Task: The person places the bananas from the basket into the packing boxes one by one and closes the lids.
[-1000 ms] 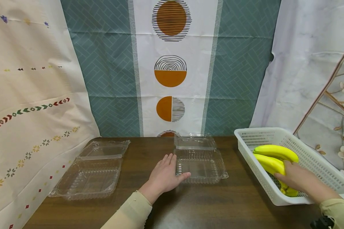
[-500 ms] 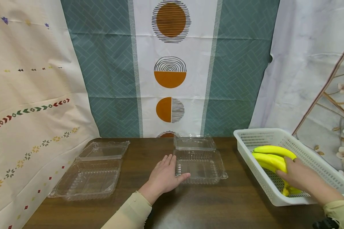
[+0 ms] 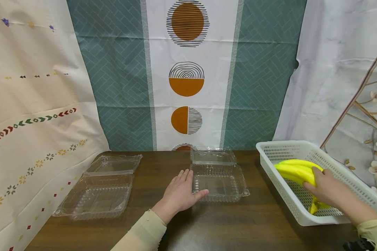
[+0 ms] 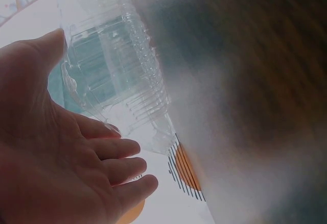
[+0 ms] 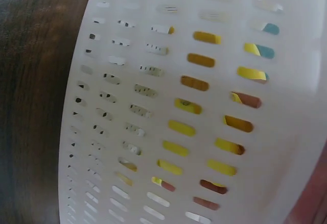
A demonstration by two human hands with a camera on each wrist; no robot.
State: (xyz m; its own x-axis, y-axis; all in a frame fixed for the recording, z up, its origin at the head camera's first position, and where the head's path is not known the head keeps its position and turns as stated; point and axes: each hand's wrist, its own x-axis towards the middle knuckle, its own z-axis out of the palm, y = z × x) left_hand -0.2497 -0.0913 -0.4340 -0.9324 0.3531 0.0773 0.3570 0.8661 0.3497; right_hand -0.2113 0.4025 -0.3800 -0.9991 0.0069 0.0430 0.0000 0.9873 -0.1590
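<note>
My right hand (image 3: 330, 190) reaches into a white slotted basket (image 3: 282, 192) and grips a yellow banana (image 3: 293, 171), thumb on its near side. A second banana (image 3: 301, 162) lies just behind; yellow ends (image 3: 315, 206) show under the hand, and I cannot tell which fruit they belong to. The basket's wall (image 5: 153, 96) hides most of that hand in the right wrist view, with yellow showing through the slots. Fingers extended, my left hand (image 3: 182, 191) rests against the left side of a clear plastic clamshell box (image 3: 221, 183), whose lid is raised; the left wrist view shows its ribbed wall (image 4: 115, 66).
Another clear clamshell box (image 3: 97, 195), lid folded back, stands at the left of the brown wooden table (image 3: 232, 226). Patterned cloths (image 3: 116, 69) hang behind the table and along both sides.
My right hand has closed more on the banana and shifted it slightly up and toward the left, over the one behind it. The left hand and both boxes have stayed put.
</note>
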